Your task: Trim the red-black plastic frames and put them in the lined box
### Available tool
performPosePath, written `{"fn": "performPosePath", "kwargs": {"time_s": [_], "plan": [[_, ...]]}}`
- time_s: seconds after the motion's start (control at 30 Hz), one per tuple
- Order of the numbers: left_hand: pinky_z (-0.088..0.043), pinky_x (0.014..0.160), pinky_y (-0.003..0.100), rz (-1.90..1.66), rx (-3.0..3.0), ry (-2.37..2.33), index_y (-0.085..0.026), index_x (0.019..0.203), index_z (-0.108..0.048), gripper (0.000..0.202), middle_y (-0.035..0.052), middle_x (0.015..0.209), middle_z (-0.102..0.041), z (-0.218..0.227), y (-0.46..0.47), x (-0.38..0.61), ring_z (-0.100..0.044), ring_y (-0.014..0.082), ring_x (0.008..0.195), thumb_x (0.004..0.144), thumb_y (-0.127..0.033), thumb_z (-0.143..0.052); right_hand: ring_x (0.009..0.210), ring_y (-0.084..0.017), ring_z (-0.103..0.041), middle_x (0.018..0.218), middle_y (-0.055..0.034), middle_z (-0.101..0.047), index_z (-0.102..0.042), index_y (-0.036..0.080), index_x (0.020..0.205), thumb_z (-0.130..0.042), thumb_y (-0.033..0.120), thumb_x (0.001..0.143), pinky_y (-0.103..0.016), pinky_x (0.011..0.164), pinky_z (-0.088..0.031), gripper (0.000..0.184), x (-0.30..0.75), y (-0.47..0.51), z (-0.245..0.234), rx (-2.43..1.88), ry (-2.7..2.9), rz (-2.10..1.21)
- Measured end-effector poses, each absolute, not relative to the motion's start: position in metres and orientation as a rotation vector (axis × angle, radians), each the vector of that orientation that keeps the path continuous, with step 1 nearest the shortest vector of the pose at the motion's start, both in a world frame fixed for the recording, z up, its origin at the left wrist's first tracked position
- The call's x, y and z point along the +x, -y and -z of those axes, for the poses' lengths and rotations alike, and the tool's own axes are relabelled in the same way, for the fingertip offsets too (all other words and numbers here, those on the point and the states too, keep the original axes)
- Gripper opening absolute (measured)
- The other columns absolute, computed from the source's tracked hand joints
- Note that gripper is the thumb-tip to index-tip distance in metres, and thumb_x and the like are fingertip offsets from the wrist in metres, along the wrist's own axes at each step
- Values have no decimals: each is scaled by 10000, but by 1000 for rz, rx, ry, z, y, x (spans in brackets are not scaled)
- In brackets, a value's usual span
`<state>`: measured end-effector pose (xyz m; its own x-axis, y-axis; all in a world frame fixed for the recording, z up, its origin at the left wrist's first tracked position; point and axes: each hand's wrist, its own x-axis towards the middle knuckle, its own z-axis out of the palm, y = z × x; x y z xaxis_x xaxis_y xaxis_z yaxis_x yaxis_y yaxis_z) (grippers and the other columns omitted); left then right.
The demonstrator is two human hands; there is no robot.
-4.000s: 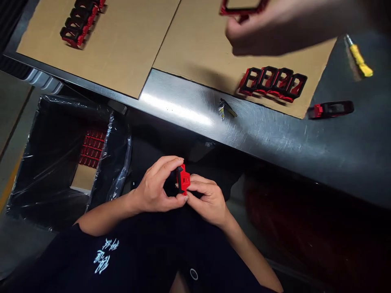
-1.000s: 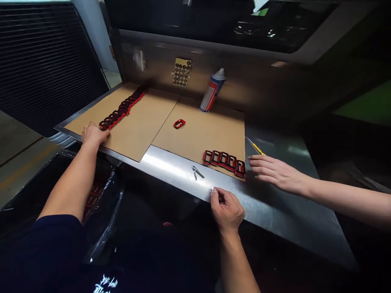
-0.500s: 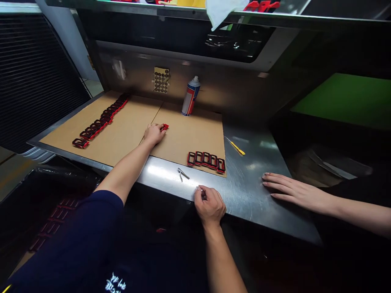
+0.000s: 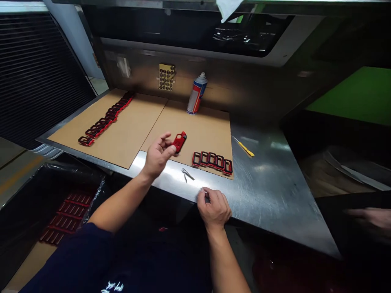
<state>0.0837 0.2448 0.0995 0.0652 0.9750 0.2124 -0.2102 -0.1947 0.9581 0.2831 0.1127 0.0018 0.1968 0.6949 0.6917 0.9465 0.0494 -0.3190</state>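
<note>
My left hand (image 4: 157, 154) holds a small red and black plastic part (image 4: 179, 142) up off the cardboard, pinched between thumb and fingers. A round hole shows in the part's red face. Near the table's front edge, my right hand (image 4: 214, 206) is closed, thumb against the curled forefinger; something pale may be at the fingertips, too small to name. Between the hands, nail clippers (image 4: 187, 174) lie on the metal table (image 4: 259, 195). Several red and black frame-like parts (image 4: 212, 160) form a short row on the right cardboard sheet (image 4: 210, 126).
A longer row of similar parts (image 4: 106, 117) runs along the left cardboard sheet (image 4: 137, 126). At the back stands a spray can (image 4: 197, 93). A yellow-handled tool (image 4: 246, 149) lies at right. Below left, a lined bin (image 4: 30, 195) holds more red parts. Another person's blurred hand (image 4: 377, 217) is far right.
My left hand has lifted the red part off the cardboard and drawn it back toward me. The other person's hand has left the table toward the right. My right hand stays closed.
</note>
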Motion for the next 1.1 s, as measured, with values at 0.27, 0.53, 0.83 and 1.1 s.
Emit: {"fn": "performPosePath", "kwargs": {"time_s": [0.27,0.53,0.83,1.1], "plan": [[-637,628,281,-1188,738,-842,-233,1208,-645,573,29,1034,-631,-121,-166,91,-709,184,853,685,-311,-865,697,-192,-622,732,-27,-710,-758,210,846,-637,223,921,-298,683,-443,142,284,-108,-2,-1727,1600,394],[-624,673,293,-1171,746,-824,-215,1101,-670,522,31,949,-682,-117,-156,89,-701,212,909,619,-175,-865,685,-198,-614,724,-25,-714,-760,203,841,-668,204,896,-301,669,-443,107,283,-108,0,-1701,1586,430],[-629,572,247,-1056,626,-744,-198,1103,-624,456,39,981,-689,-114,-144,83,-754,239,914,691,-205,-821,689,-198,-596,721,-29,-709,-754,209,830,-644,224,906,-309,680,-420,135,282,-108,1,-1732,1579,403],[-627,601,240,-1017,408,-675,-321,1309,-502,635,-24,922,-679,-114,-138,77,-778,216,885,743,-131,-718,709,-202,-585,730,-42,-686,-761,207,851,-636,231,904,-325,682,-417,138,283,-107,5,-1771,1568,351]]}}
